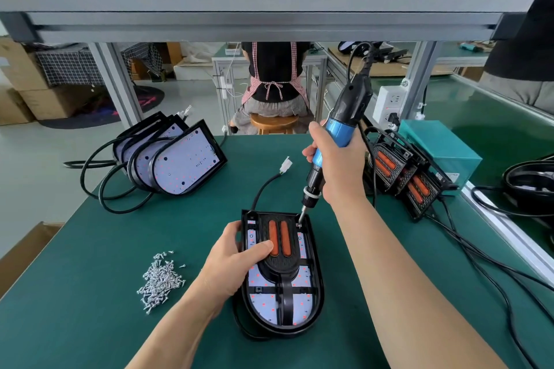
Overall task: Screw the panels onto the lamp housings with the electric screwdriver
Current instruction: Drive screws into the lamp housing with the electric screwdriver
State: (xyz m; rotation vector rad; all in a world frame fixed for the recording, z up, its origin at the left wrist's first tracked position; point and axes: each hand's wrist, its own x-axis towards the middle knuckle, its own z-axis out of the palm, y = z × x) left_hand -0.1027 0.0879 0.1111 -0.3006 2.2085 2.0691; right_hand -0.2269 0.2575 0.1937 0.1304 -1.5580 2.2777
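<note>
green tabletop (90, 249) is carrying the lamp housing (317, 293) at 6 o'clock; left hand (230, 263) fingers (235, 226) are clamping its edge and panel (280, 266), right hand (338, 165) fingers (310, 153) are gripping the electric screwdriver (347, 117) over its 1 o'clock corner.

Black lamp housing (314, 302) flat on mat; panel (280, 252) seated inside; blue electric screwdriver (337, 141) tilted, bit at far-right corner.

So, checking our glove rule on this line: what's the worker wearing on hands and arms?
Nothing visible. The left hand and right hand are ungloved, no rings showing; the left forearm and right forearm are bare to the frame edge: no sleeves, watch or wristbands.
</note>
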